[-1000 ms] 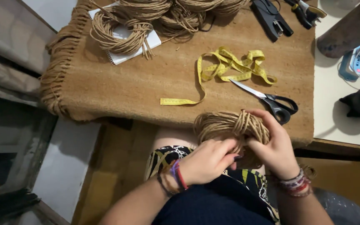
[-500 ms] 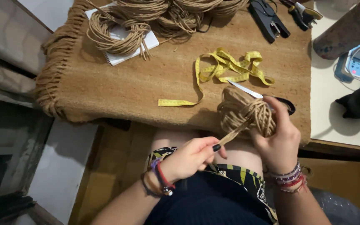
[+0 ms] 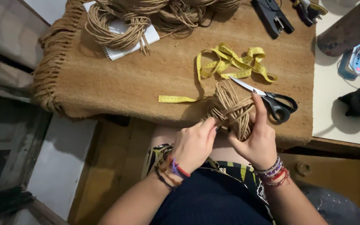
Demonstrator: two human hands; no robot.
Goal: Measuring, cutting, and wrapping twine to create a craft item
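My right hand grips a bundle of tan jute cord, held upright over the near edge of the brown woven mat. Its index finger lies along the bundle's right side. My left hand pinches a loose strand of the same cord at the bundle's lower left and holds it across the middle of the loops. Both wrists carry bead and thread bracelets.
Black-handled scissors lie just right of the bundle, a yellow tape measure behind it. More jute coils sit on a white notepad at the far edge. Black tools and a dark cylinder stand at the upper right.
The bundle has risen from my lap to the mat's edge. My left hand pulled a strand out, then came back to the bundle with it wrapped across the loops.
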